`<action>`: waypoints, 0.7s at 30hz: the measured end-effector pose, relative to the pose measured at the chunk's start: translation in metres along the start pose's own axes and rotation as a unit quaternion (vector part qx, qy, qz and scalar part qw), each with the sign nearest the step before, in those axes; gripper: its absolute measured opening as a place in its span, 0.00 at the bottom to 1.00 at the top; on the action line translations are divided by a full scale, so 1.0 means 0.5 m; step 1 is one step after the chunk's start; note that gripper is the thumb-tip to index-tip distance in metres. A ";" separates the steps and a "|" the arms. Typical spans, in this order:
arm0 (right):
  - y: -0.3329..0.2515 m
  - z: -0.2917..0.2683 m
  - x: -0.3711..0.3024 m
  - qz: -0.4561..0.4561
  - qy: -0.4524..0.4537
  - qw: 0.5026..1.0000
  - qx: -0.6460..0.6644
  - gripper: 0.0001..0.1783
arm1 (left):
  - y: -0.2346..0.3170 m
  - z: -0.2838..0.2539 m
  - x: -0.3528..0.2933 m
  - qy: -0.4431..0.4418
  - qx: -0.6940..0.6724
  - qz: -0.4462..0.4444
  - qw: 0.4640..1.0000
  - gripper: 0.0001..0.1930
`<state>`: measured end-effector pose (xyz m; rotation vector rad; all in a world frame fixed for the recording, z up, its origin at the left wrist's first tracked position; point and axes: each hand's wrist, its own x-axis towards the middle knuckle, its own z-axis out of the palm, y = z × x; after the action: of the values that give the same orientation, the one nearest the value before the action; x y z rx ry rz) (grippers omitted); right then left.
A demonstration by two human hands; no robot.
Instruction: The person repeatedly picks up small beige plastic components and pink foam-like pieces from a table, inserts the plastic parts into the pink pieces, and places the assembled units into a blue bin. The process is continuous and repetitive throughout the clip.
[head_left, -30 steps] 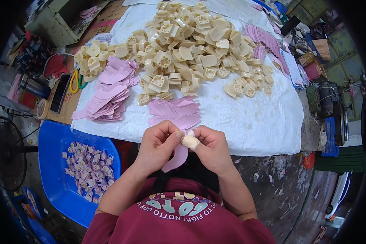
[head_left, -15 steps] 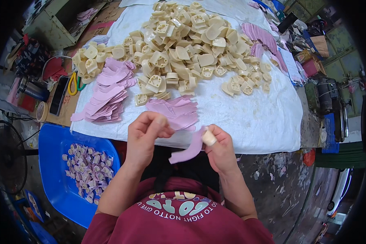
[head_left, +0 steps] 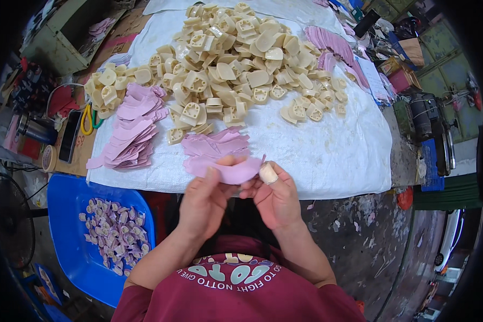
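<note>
A curved pink strip [head_left: 239, 173] is stretched between my hands, just off the table's front edge. My left hand [head_left: 203, 206] pinches it, thumb in front and fingers behind. My right hand [head_left: 276, 201] is closed at the strip's right end; its fingertips are partly hidden. A cream-coloured covering [head_left: 268, 173], like tape, appears wrapped round my right thumb tip. Just beyond the strip lies a small stack of pink strips [head_left: 214, 142], with a taller fanned stack of pink strips [head_left: 129, 129] to its left. Behind them rises a big heap of cream shoe-heel-like pieces [head_left: 231, 64].
A blue tub [head_left: 64, 236] at the lower left holds many small pink-covered pieces [head_left: 115, 231]. Scissors [head_left: 87, 119], a phone [head_left: 70, 137] and a tape roll [head_left: 49, 158] lie on the left. More pink strips [head_left: 330, 43] lie at the far right; a machine [head_left: 426, 115] stands beyond.
The strip has swung up from hanging below my right hand to lying crosswise between both hands. My left hand has moved right and taken hold of it. The view has shifted slightly.
</note>
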<state>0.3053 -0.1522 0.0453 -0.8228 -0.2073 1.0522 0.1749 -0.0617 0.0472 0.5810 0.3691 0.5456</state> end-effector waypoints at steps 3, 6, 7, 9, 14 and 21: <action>-0.045 -0.110 0.068 -0.151 0.041 0.945 -0.288 0.08 | 0.027 -0.033 0.007 0.066 -0.001 0.110 0.992 0.19; -0.151 -0.108 0.140 -0.236 0.099 0.766 -0.590 0.12 | 0.064 -0.020 0.012 0.116 0.077 0.102 0.985 0.18; -0.167 -0.123 0.165 -0.274 0.087 0.672 -0.682 0.15 | 0.065 -0.021 0.017 0.115 0.051 0.096 0.987 0.17; -0.186 -0.152 0.213 -0.340 0.055 0.442 -0.828 0.22 | 0.062 -0.025 0.020 0.103 0.021 0.085 0.991 0.17; -0.133 -0.200 0.181 -0.349 0.039 0.509 -0.786 0.27 | 0.072 -0.026 0.029 0.078 -0.100 0.077 0.989 0.21; -0.082 -0.170 0.103 -0.234 0.131 0.884 -0.384 0.18 | 0.057 -0.013 0.045 0.076 -0.015 0.059 0.995 0.22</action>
<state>0.4039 -0.1613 0.0033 -1.5260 -0.5831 0.3643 0.1788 -0.0260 0.0558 0.5357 0.4721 0.7095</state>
